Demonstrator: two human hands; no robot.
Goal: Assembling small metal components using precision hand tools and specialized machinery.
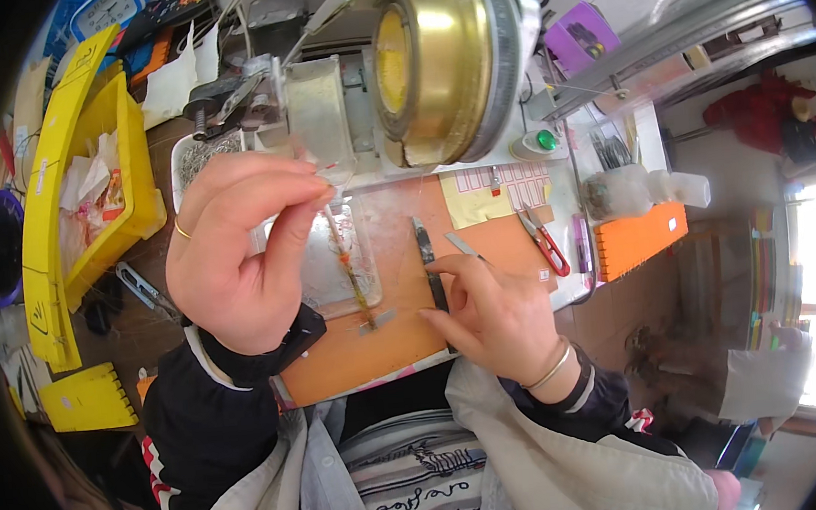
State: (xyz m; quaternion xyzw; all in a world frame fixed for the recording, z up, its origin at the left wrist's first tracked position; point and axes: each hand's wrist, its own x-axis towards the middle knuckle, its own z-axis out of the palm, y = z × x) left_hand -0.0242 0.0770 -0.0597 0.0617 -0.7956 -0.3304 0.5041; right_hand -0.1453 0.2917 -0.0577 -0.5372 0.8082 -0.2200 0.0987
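My left hand (244,244) is raised above the work board, its thumb and fingertips pinched together. From the pinch hangs a slender rod (343,250), pale at the top, with an orange-red band and a yellow-green lower part; its exact kind is unclear. Lower and to the right, my right hand (493,306) has its thumb and forefinger apart with nothing seen between them. Near those fingertips black tweezers (424,244) lie on the orange board (330,362). Behind the rod is a clear shallow tray (364,225).
A large brass-coloured wheel (441,65) stands at the back. Red-handled scissors (549,244), a yellow label sheet (471,197) and an orange comb-edged holder (642,239) are to the right. At left are a yellow bin (141,209), snips (142,285) and a container of small metal pieces (209,156).
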